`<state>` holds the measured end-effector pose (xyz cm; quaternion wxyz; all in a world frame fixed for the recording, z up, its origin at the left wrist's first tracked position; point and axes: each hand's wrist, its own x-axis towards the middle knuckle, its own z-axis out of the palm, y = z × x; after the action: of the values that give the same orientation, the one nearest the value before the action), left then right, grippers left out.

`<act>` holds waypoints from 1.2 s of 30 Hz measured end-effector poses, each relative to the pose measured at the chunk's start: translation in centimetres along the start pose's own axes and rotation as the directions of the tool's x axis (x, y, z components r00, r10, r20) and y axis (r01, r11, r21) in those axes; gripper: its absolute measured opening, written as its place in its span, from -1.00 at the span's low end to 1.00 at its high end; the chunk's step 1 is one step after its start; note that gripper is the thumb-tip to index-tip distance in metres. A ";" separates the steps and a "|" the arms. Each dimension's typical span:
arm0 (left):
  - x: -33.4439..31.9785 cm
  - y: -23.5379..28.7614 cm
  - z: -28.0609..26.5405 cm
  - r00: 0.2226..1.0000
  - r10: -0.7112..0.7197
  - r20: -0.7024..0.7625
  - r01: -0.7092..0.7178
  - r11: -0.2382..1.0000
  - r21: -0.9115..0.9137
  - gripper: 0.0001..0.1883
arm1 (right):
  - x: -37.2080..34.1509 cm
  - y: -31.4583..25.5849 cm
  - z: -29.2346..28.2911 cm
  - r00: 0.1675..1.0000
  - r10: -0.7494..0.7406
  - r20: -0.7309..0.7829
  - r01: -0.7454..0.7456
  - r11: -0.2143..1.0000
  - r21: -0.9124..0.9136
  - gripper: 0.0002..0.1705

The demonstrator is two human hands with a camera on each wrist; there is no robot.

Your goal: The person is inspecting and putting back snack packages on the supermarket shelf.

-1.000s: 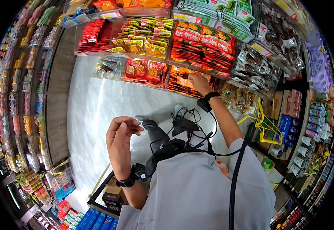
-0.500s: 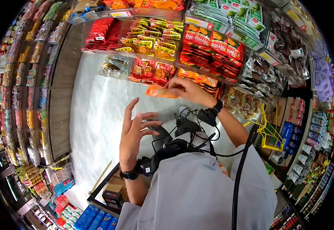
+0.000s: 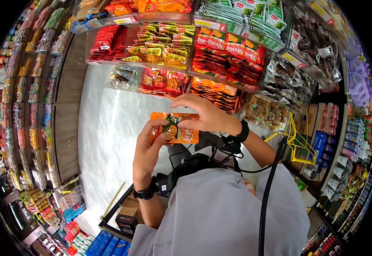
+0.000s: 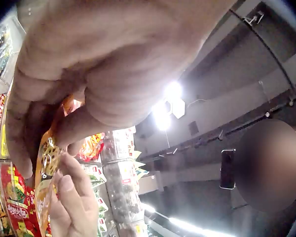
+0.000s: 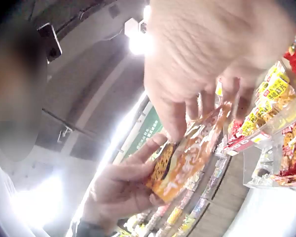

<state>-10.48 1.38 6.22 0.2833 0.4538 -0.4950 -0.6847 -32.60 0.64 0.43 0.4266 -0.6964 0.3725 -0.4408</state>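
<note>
1. The left hand (image 3: 145,149) grips the left end of the orange packet (image 3: 189,136) between thumb and fingers.
2. The right hand (image 3: 216,118) touches that packet too, thumb laid on its printed face (whether the fingers beyond also grip it, I cannot tell).
3. The packet, printed with lotus-root slices, lies lengthwise between both hands, in front of the grey shirt (image 3: 228,209).
4. Black bands circle both wrists; dark cables (image 3: 233,160) hang below the right one.
5. Just beyond the right hand, similar orange packs (image 3: 216,87) fill a clear bin, beside red packs (image 3: 164,81).
6. Farther right stands a yellow wire frame (image 3: 295,161).
</note>
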 end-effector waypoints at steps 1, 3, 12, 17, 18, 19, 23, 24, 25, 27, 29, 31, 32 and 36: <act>0.0 0.4 0.5 1.000 0.008 -0.005 -0.008 1.000 0.018 -0.61 | -0.1 0.1 -0.3 0.991 0.129 0.030 -0.130 0.991 0.023 -0.67; -0.3 1.0 0.4 0.993 -0.063 0.098 0.056 0.995 0.078 -0.38 | -0.5 0.8 -0.9 0.923 0.330 0.197 -0.349 0.934 0.076 -0.62; -1.3 1.9 -0.2 0.994 -0.016 -0.108 0.044 0.966 0.256 -0.46 | -8.1 16.0 -4.3 0.901 0.411 -0.136 -0.430 0.811 -0.396 -0.81; -1.5 1.7 0.0 0.999 -0.043 -0.030 0.048 0.982 0.185 -0.52 | -10.0 20.8 -4.2 0.818 0.502 -0.283 -0.567 0.616 -0.547 -0.79; -1.5 1.7 0.1 0.998 -0.054 -0.014 0.055 0.980 0.192 -0.54 | -9.8 20.9 -4.0 0.841 0.452 -0.298 -0.537 0.619 -0.574 -0.74; -1.6 1.7 0.1 0.998 -0.063 0.004 0.061 0.978 0.200 -0.56 | -9.8 21.3 -3.8 0.839 0.455 -0.298 -0.538 0.618 -0.573 -0.74; -1.8 1.8 -0.1 0.999 -0.048 0.007 0.046 0.977 0.206 -0.58 | -9.1 23.2 -2.9 0.867 0.435 -0.241 -0.492 0.680 -0.543 -0.72; -1.9 1.9 -0.1 0.999 -0.045 -0.004 0.045 0.974 0.222 -0.58 | -9.0 23.6 -2.5 0.874 0.421 -0.242 -0.481 0.684 -0.548 -0.73; -2.0 2.0 -0.2 0.999 -0.039 -0.016 0.042 0.970 0.238 -0.58 | -8.7 24.1 -2.2 0.882 0.404 -0.242 -0.468 0.689 -0.554 -0.73; -2.2 1.9 -0.6 0.999 -0.035 -0.029 0.041 0.970 0.238 -0.58 | -8.2 24.9 -1.5 0.887 0.393 -0.242 -0.455 0.657 -0.602 -0.73; -2.5 2.0 -0.8 0.999 -0.033 -0.037 0.041 0.970 0.238 -0.58 | -7.6 25.5 -1.1 0.878 0.410 -0.247 -0.470 0.640 -0.608 -0.73; -2.7 2.1 -1.0 0.997 -0.046 -0.063 0.058 0.977 0.204 -0.60 | -7.5 26.5 -0.5 0.870 0.401 -0.285 -0.489 0.638 -0.594 -0.73; -2.7 2.1 -1.1 0.997 -0.044 -0.063 0.055 0.978 0.203 -0.60 | -7.4 27.0 -0.1 0.865 0.410 -0.290 -0.497 0.620 -0.607 -0.73; -2.7 2.1 -1.6 0.997 -0.043 -0.064 0.055 0.980 0.193 -0.61 | -6.9 27.4 0.2 0.857 0.416 -0.305 -0.509 0.585 -0.631 -0.73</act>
<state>-7.98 2.27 8.93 0.2352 0.5116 -0.5397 -0.6259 -38.62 -2.92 -26.92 0.2104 -0.6534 0.7034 -0.1844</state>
